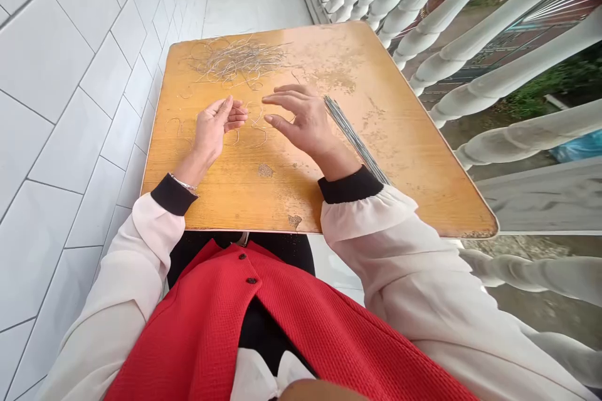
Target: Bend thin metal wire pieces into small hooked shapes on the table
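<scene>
My left hand (217, 124) is above the left middle of the wooden table, thumb pressed against the index finger in a pinch. Whatever lies in that pinch is too thin or hidden to make out. To its right hovers my right hand (303, 118), fingers stretched and thumb apart, holding nothing I can see. Between and below the hands lie several thin curved wire pieces (259, 135). A tangled heap of thin wires (239, 61) sits beyond them near the far left edge. Beside my right wrist rests a bundle of straight grey wires (353, 138), partly covered by the sleeve.
The worn yellow-brown tabletop (414, 188) has rounded corners and peeled patches. A white tiled wall (70, 75) stands close along the left. White balusters (446, 56) line the right side, and a pale floor (254, 0) shows beyond the table.
</scene>
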A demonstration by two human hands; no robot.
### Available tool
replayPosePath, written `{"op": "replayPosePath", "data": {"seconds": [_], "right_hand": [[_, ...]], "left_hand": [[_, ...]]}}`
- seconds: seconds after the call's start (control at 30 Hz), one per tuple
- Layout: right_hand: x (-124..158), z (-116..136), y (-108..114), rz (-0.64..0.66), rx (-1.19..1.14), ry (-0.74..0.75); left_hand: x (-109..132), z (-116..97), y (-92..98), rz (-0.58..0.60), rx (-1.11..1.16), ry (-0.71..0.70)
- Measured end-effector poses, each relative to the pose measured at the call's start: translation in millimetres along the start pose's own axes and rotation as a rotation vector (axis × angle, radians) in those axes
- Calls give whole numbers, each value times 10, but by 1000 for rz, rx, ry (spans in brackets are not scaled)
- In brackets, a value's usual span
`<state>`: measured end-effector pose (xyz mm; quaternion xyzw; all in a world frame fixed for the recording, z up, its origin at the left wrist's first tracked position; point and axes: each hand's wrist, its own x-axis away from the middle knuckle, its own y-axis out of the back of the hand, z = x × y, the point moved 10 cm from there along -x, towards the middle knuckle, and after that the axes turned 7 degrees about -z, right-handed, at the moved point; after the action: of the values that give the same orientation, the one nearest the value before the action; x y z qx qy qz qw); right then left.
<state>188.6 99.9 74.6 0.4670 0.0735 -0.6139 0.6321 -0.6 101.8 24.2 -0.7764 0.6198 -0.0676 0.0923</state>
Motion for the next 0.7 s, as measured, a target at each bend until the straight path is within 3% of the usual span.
{"op": "replayPosePath", "data": {"seconds": [0.1,0.17,0.23,0.33,0.47,0.57,0.7], "right_hand": [[53,66,-117,190,108,83],[89,26,-130,246,129,74],[102,-46,-89,206,139,10],[136,-221,-38,44,101,-175],[255,-518,-148,-145,-61,-399],[307,-668,-269,-120,-115,-470],[260,-625,-166,-17,3,-367]], "left_hand": [[-23,-47,54,-6,5,-22],[-63,-59,116,-26,19,-28],[-91,-58,156,-39,33,-33],[-74,-25,131,-24,51,-34],[-3,73,45,8,46,-8],[-9,102,78,-20,46,2],[-86,73,214,-82,74,-4]]}}
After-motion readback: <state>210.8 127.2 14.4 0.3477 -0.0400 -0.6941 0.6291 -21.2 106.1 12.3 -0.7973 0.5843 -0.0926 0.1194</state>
